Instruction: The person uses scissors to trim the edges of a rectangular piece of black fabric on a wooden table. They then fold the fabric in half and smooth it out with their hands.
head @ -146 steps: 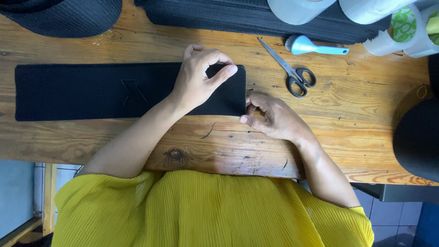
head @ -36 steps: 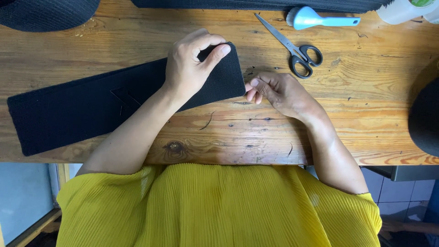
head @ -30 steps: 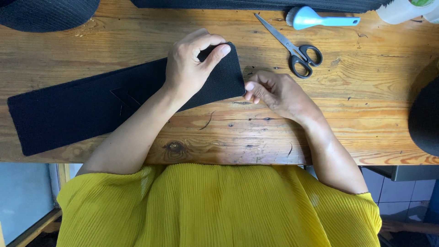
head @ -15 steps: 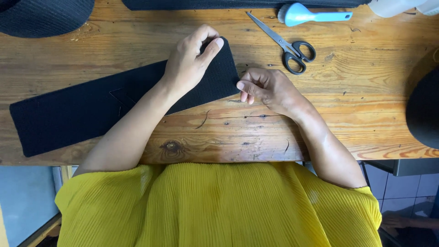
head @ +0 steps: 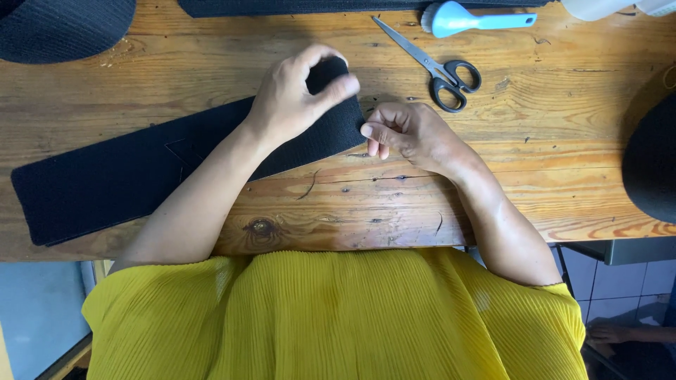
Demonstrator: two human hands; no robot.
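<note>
- Head view shows us our left hand near the frame's centre top, its thumb and fingers curled around the right end of a long black strip of woven fabric, pinching and lifting that end.
- From there the strip runs down toward the left edge of the frame, lying flat on the worn wooden table and tilted slightly.
- Our right hand sits just right of the strip's end, fingers bunched loosely, thumb tip touching or nearly touching the fabric edge; we cannot tell whether it holds anything small.
- We judge the strip light and soft yet with some body, since the lifted end bends without collapsing; the short right end looks the natural place to grip.
- Black-handled steel scissors lie at upper right, a pale blue plastic brush above them.
</note>
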